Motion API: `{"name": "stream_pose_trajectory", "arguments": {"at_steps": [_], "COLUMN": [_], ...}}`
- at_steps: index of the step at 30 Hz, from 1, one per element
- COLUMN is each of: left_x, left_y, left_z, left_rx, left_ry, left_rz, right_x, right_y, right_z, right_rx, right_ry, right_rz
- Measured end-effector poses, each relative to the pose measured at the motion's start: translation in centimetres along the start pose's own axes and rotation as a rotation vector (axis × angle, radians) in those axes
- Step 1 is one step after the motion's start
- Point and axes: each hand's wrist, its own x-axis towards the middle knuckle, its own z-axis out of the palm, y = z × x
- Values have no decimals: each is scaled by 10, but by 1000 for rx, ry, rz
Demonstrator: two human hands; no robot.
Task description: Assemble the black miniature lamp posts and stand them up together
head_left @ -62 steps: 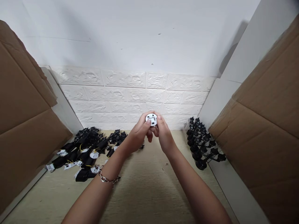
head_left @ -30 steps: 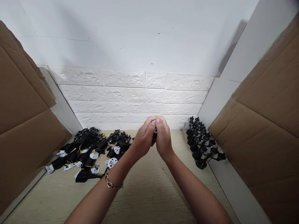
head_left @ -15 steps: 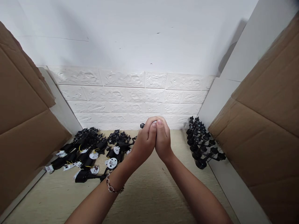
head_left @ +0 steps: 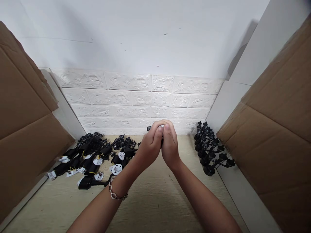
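My left hand (head_left: 149,147) and my right hand (head_left: 169,144) are pressed together above the beige table (head_left: 155,200), fingers wrapped round a small part. Only a sliver of white and a black tip (head_left: 148,128) stick out between the fingers; the rest of the part is hidden. A chain bracelet (head_left: 116,193) hangs on my left wrist. To the left lies a pile of black parts with white round caps and yellow wires (head_left: 94,158). To the right, a neat cluster of black parts (head_left: 210,149) stands by the white side panel.
Brown cardboard sheets lean at the left (head_left: 26,119) and at the right (head_left: 279,123). A white brick-pattern wall (head_left: 136,100) closes the back of the table. A white panel (head_left: 230,106) runs along the right edge.
Two seconds ago the round white cap showed between my fingertips. Since then both hands have closed over it and sunk slightly; it is almost hidden now.
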Motion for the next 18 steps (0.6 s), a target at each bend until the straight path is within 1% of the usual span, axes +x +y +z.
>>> {"name": "stream_pose_trajectory", "arguments": {"at_steps": [2,5,7,10,15,18], "left_x": [1,2,3,4,5,4], "left_y": [-1,-2,-2,-2,-3,-4], "left_z": [-3,-6,-7,-9,-10,-9], "left_rx": [-93,-268,-342,-379,-357,-337], "left_ry": [-26,-73,-90,-109,-133,-128], "left_rz": [-92,-223,-234,-219,-238,-259], "right_x": [-1,-3,-3,-3,0,0], "right_y": [1,2,3,2,-3,-5], "right_z": [0,0,0,0,0,0], "right_rx": [28,120,185,225,200,179], "right_ry": [-23,-79,-117,-149,-156,-132], "right_rz": [33,159,244,314,328,326]}}
